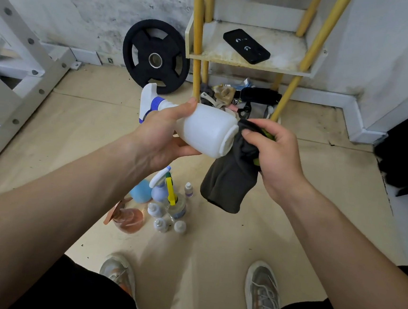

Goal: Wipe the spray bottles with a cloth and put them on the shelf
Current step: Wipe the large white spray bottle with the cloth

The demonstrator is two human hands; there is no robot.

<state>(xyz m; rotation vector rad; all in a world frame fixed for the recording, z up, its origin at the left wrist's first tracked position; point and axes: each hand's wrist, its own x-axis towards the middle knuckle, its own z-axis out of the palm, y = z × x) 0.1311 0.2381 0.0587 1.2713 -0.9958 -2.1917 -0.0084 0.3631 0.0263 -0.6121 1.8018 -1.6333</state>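
**A:** How far along is the job?

**B:** Not far, I think. The left hand [165, 136] is wrapped round the white spray bottle [207, 130] and holds it sideways in the air, in the middle. The right hand [272, 155] pinches a dark cloth [230, 183] against the bottle's bottom.

**A:** Is any bottle on the shelf [243, 59] yet?

**B:** No. Only a black phone [246, 46] lies there, far off. The other bottles [159, 192] stand on the floor, near the feet.
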